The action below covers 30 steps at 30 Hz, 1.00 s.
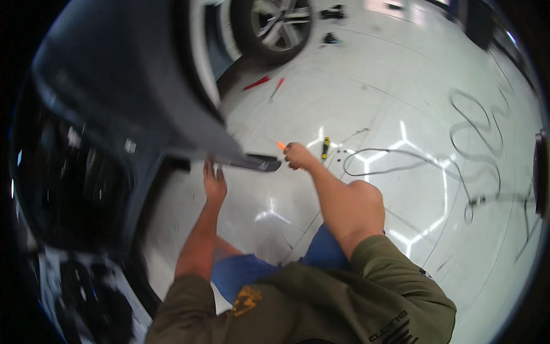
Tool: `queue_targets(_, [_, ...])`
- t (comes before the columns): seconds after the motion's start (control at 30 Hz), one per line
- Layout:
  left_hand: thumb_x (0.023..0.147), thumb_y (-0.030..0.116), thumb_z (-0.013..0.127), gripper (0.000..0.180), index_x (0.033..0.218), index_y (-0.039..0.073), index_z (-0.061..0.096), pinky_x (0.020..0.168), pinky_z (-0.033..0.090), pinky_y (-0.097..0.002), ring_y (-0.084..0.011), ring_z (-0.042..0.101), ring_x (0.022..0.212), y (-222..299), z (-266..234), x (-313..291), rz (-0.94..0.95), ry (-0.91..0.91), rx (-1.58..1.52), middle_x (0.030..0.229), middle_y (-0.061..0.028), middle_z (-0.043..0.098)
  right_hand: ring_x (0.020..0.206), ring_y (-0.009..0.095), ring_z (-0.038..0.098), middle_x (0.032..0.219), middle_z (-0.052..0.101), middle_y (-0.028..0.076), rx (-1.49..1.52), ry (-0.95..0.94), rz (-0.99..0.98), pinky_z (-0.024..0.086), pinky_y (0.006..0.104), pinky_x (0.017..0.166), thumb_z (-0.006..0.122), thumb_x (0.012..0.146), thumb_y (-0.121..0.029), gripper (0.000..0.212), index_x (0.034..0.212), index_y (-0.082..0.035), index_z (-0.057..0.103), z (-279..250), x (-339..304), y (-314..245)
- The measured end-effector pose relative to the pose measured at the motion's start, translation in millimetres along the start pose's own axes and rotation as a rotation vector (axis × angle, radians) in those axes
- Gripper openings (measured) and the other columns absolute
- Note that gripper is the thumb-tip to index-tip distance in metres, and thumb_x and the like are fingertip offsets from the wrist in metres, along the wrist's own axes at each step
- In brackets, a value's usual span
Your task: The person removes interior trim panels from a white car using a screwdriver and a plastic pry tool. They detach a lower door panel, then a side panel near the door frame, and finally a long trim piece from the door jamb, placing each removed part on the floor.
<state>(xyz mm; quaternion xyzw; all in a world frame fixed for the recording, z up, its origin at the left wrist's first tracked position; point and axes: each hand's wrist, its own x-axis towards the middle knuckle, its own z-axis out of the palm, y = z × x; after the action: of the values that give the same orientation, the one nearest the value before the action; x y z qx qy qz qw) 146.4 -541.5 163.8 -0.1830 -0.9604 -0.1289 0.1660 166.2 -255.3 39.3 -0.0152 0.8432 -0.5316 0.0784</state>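
A dark grey panel (172,123) of a car's bodywork spans the left side, ending in a thin black trim end (263,163) above the floor. My left hand (214,183) reaches up to its lower edge, fingers stretched and tips against the underside. Just off the trim's tip, my right hand (298,157) is closed around a slim orange tool (281,145); most of it is hidden in the fist, so its exact kind does not show. A yellow and black screwdriver (326,148) lies on the floor beside that hand, with small dark pieces near it.
Two red-handled tools (257,83) lie on the glossy pale floor by the car wheel (277,26). A thin dark cable (395,151) loops across the right side. Black objects (331,38) rest beyond the wheel. A glossy dark car surface (74,172) is at far left.
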Motion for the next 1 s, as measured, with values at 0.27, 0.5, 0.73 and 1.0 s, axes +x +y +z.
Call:
queue_targets(0.27, [0.086, 0.003, 0.050, 0.069, 0.140, -0.005, 0.008, 0.089, 0.046, -0.0325, -0.0356, 0.049, 0.115, 2, 30, -18, 0.010, -0.157, -0.427, 0.142, -0.0268, 0.025, 0.087, 0.041, 0.060, 0.091, 0.062, 0.026, 0.281, 0.807, 0.488, 0.048, 0.0466, 0.076, 0.044, 0.083, -0.016, 0.024, 0.090, 0.002, 0.058, 44, 10, -23])
queue_targets(0.5, [0.087, 0.020, 0.056, 0.048, 0.129, -0.001, 0.043, 0.084, 0.047, -0.0344, -0.0317, 0.060, 0.097, -59, -40, -46, -0.112, -0.490, -0.707, 0.118, -0.0241, 0.054, 0.082, 0.026, 0.053, 0.084, 0.057, 0.014, 0.338, 1.104, 0.385, 0.043, 0.0392, 0.071, 0.039, 0.091, -0.029, 0.036, 0.096, 0.002, 0.056, 95, -29, 9])
queue_targets(0.73, [0.090, 0.020, 0.053, 0.029, 0.110, 0.000, 0.060, 0.081, 0.047, -0.0305, -0.0223, 0.061, 0.091, -188, -58, -137, -0.398, -0.258, -0.911, 0.103, -0.0171, 0.063, 0.043, 0.009, 0.039, 0.058, 0.042, 0.000, 0.497, 0.531, 0.558, 0.032, 0.0243, 0.038, 0.044, 0.086, -0.015, 0.017, 0.090, -0.002, 0.054, 163, -103, -88])
queue_targets(1.0, [0.090, 0.017, 0.053, 0.030, 0.117, 0.003, 0.054, 0.082, 0.046, -0.0324, -0.0165, 0.053, 0.100, -284, -441, -113, 0.654, 1.038, -0.296, 0.108, -0.0124, 0.059, 0.056, 0.011, 0.048, 0.065, 0.052, 0.004, -0.106, 0.198, 0.032, 0.041, 0.0275, 0.053, 0.048, 0.090, -0.014, 0.018, 0.097, 0.000, 0.058, 220, -43, -308])
